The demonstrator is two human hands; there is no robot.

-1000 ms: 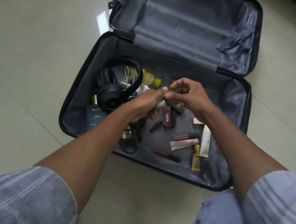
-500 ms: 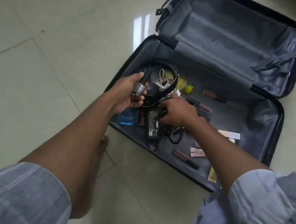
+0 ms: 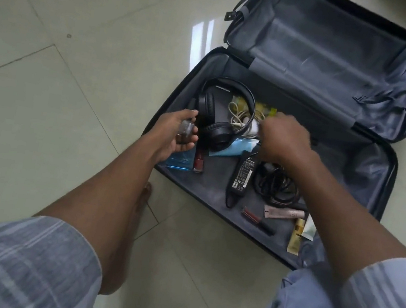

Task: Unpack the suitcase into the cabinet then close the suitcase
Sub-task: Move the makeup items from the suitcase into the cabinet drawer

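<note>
The dark suitcase [image 3: 367,178] lies open on the floor, its lid [image 3: 331,49] empty. My left hand [image 3: 170,135] holds a small clear-capped bottle [image 3: 187,129] over the case's left edge. My right hand [image 3: 285,140] hovers with curled fingers beside the white cable [image 3: 241,117]; it is blurred, and I cannot tell if it grips anything. Black headphones [image 3: 216,127], a yellow bottle [image 3: 265,109], a blue perfume bottle [image 3: 182,161], a red lipstick [image 3: 199,162], a light blue pouch [image 3: 237,145], a black power adapter [image 3: 243,173] and its black cord [image 3: 275,188] lie inside.
Near the case's front edge lie a pink tube [image 3: 285,213], a red lip gloss [image 3: 255,218], a gold sachet [image 3: 296,239] and a white tube [image 3: 309,229]. My bare foot [image 3: 131,222] stands on the tiled floor [image 3: 75,82] left of the case. No cabinet is in view.
My right hand left the power adapter and moved up toward the white cable. My left hand still holds the small bottle. The view shifted left.
</note>
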